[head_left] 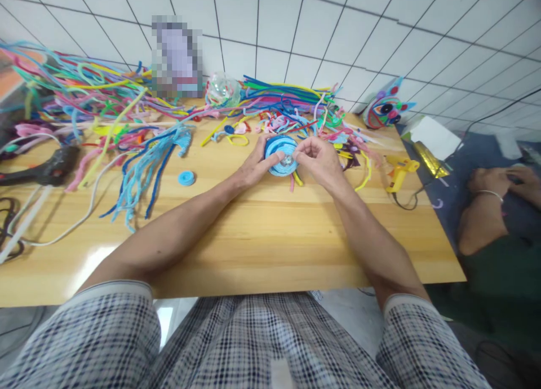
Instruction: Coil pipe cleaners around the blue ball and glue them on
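Observation:
A round coil of blue pipe cleaner, light blue with a darker blue rim, is held above the wooden table. My left hand grips its left side, the thumb lying across its face. At the coil's right side is my right hand, with thumb and forefinger pinched together near its shiny centre. Whatever sits between those fingertips is too small to make out. A small light blue coil lies to the left, beside a bunch of loose blue pipe cleaners.
Heaps of coloured pipe cleaners line the tiled wall. A black glue gun lies at far left, a yellow glue gun at right. A colourful animal-face craft stands at the back right corner. Another person's arm is beyond the right edge.

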